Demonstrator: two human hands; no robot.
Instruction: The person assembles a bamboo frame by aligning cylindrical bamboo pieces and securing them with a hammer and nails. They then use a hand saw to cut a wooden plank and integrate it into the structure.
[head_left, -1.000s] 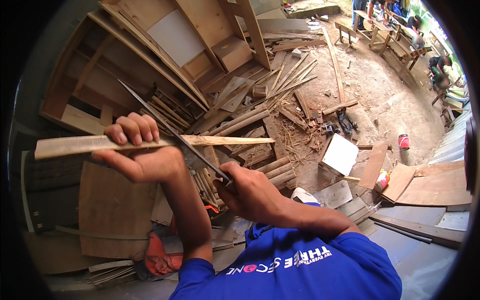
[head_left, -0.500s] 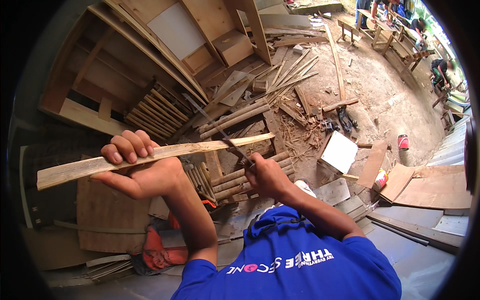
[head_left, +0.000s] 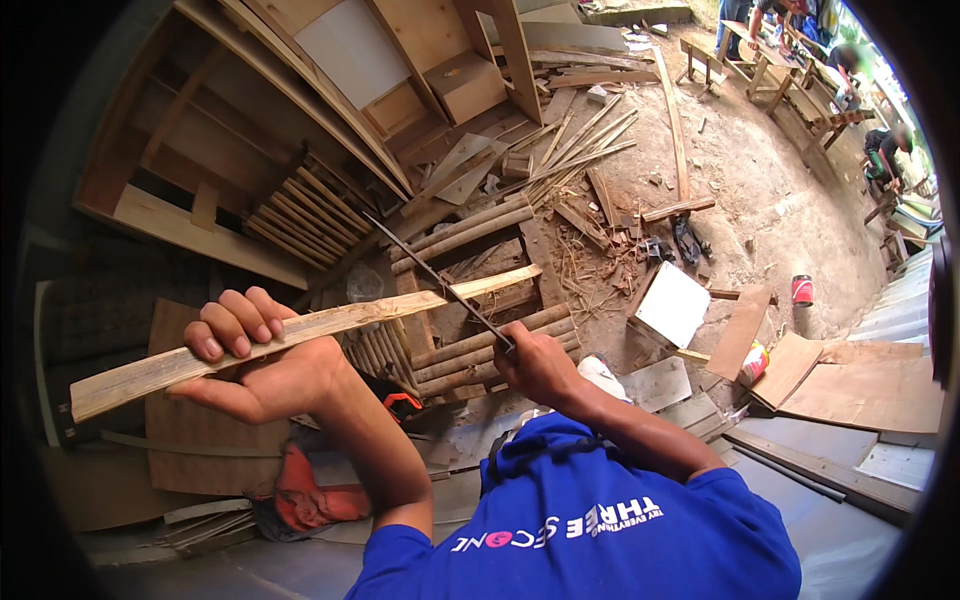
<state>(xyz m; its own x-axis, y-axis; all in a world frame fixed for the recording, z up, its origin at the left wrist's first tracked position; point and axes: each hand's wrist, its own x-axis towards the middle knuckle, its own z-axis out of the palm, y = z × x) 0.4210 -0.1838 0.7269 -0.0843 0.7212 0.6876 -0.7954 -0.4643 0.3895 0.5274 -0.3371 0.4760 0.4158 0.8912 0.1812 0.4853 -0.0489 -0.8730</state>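
My left hand (head_left: pixel 270 375) is closed around a long pale strip of wood (head_left: pixel 360 314), its fingers over the top edge and its thumb beneath. The strip slants up to the right and narrows to a rough, tapered end. In my right hand (head_left: pixel 540 368) is the grip of a long, narrow machete (head_left: pixel 425 262); the fist hides the handle. Its dark blade points up and left and crosses the strip nearer the tapered end. Whether the edge touches the wood, I cannot tell. Below them is a low frame of round poles (head_left: pixel 490 352).
Wooden cabinets (head_left: pixel 470 85) stand at upper left. Scrap sticks (head_left: pixel 585 150) and shavings litter the dirt ground. A white-topped box (head_left: pixel 672 305), a red can (head_left: pixel 802 290) and plywood pieces (head_left: pixel 850 385) lie to the right. Other people (head_left: pixel 885 155) are far off at upper right.
The blade has shifted along the strip, crossing it slightly closer to my left hand. The strip and my left hand have moved a little left and down. Both grips stay closed.
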